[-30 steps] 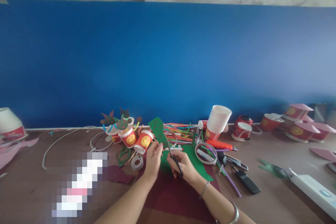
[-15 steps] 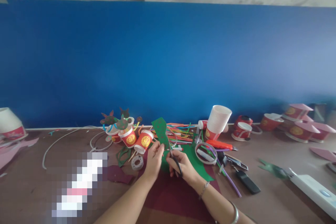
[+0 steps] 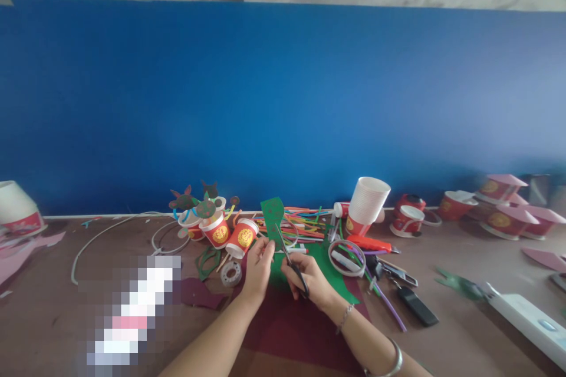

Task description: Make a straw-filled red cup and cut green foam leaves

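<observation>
Pinched in my left hand (image 3: 260, 268) is a piece of green paper (image 3: 272, 215) with small dark marks, held upright above the table. My right hand (image 3: 307, 275) grips a pair of scissors (image 3: 287, 253) by its black handles, the blades pointing up and left against the green piece's right side. Whether the blades are parted is hard to make out. Below both hands lie a larger green sheet (image 3: 333, 280) and a dark red sheet (image 3: 305, 330). A roll of tape (image 3: 230, 274) sits just left of my left hand.
Behind the hands lie several colourful pipe cleaners (image 3: 305, 218). Red paper cups (image 3: 243, 237) stand at left, a tall cup stack (image 3: 369, 200) at right. A tape ring (image 3: 347, 258), an orange cutter (image 3: 371, 244) and a black object (image 3: 416, 305) lie right. A blue panel (image 3: 283, 100) rises behind.
The green piece has turned slightly more upright and shifted a little right. The scissors have tilted further left, their tips now overlapping the piece. Both hands keep their hold.
</observation>
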The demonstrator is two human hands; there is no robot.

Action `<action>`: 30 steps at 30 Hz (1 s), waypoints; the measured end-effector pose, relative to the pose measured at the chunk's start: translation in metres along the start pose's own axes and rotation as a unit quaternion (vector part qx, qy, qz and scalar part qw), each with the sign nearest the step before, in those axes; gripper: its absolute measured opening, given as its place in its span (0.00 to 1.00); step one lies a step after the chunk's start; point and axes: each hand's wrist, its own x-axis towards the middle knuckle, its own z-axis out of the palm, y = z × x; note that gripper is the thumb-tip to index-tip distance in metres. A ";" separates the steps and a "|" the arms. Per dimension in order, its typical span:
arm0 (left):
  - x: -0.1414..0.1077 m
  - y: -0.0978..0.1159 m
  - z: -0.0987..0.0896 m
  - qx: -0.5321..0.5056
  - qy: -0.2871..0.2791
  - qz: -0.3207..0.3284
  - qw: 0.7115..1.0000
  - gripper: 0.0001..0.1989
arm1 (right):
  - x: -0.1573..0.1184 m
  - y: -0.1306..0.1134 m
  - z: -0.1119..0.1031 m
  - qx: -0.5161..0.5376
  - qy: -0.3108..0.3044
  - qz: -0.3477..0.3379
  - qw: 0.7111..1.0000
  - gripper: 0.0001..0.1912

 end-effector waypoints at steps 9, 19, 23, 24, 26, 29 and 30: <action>-0.002 0.004 0.002 -0.019 -0.068 0.012 0.997 0.09 | 0.002 0.006 -0.002 0.024 0.017 -0.017 0.999 0.14; 0.000 0.001 0.001 -0.001 -0.054 0.047 0.997 0.08 | 0.002 0.005 -0.001 0.023 0.009 -0.003 1.000 0.14; -0.001 0.003 0.001 -0.013 -0.060 0.040 0.997 0.08 | 0.002 0.007 -0.001 0.021 0.015 -0.009 1.000 0.14; -0.001 0.003 0.001 -0.014 -0.061 0.039 0.997 0.08 | 0.003 0.007 -0.002 0.022 0.015 -0.010 1.000 0.14; 0.000 0.004 0.001 -0.017 -0.063 0.037 0.997 0.08 | 0.003 0.007 -0.002 0.024 0.013 -0.009 1.000 0.14; -0.001 0.004 0.002 -0.021 -0.060 0.037 0.997 0.08 | 0.003 0.007 -0.002 0.024 0.011 -0.008 1.000 0.14; -0.001 0.004 0.002 -0.023 -0.060 0.037 0.997 0.09 | 0.003 0.007 -0.002 0.024 0.011 -0.008 1.000 0.14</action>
